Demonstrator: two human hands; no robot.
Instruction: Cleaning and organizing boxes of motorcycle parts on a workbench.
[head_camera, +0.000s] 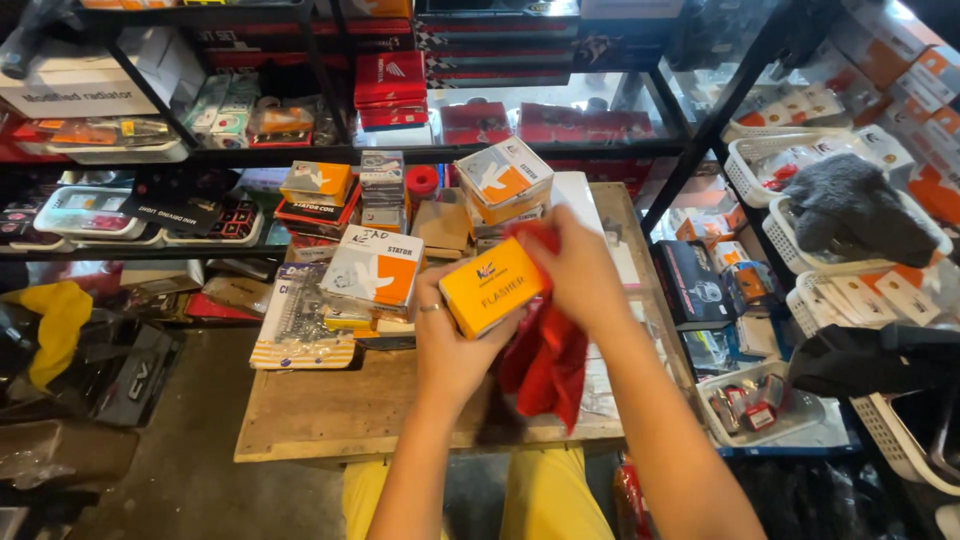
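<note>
Orange box (492, 286) is being wiped: left hand (455, 345) fingers clamping it, right hand (580, 275) fingers pinching the red cloth (548, 365) above the bench (330, 410); next, turning another face.

Premises: a spare-parts shop or stockroom. Black metal shelving (330, 155) from 10 to 2 o'clock carries red boxes (390, 88) and trays of packaged parts. Small orange-and-grey cartons (503, 178) are stacked on a wooden counter (340, 405) at 12 o'clock. White plastic baskets (800, 160) of boxed goods fill 3 o'clock.
</note>
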